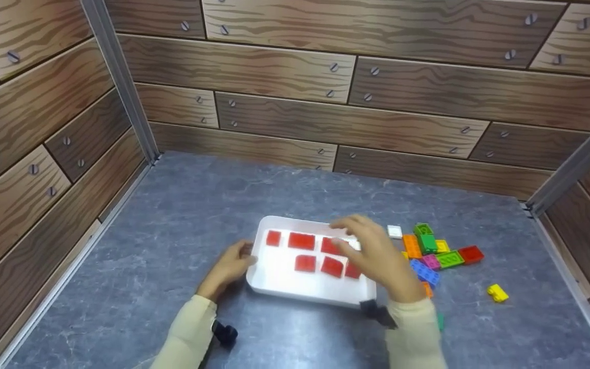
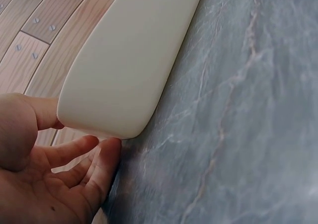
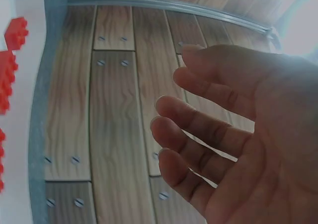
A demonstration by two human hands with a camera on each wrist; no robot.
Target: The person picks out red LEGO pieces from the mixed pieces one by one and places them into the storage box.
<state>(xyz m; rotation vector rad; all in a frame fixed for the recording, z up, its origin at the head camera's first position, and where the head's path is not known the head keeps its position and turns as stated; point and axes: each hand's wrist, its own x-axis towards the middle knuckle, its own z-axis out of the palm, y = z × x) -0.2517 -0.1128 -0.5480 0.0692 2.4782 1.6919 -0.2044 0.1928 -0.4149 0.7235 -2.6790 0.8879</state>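
A shallow white tray [image 1: 274, 279] lies on the grey surface with several red toy building bricks [image 1: 301, 241] in it. Studs show on the red bricks [image 3: 6, 80] at the left side of the right wrist view. My left hand [image 1: 232, 264] grips the tray's left end. In the left wrist view its thumb is at the rim of the tray [image 2: 124, 60] and the fingertips are against the end wall. Above the tray's right part, my right hand [image 1: 374, 253] has loosely bent, spread fingers and holds nothing; it hides some of the red bricks.
Right of the tray lie loose bricks, among them a white one [image 1: 394, 232], an orange one [image 1: 412, 246], a blue one [image 1: 424, 272] and a red one [image 1: 471, 254]. A yellow brick [image 1: 498, 293] sits apart. Wood-patterned walls [image 1: 274, 107] enclose the surface.
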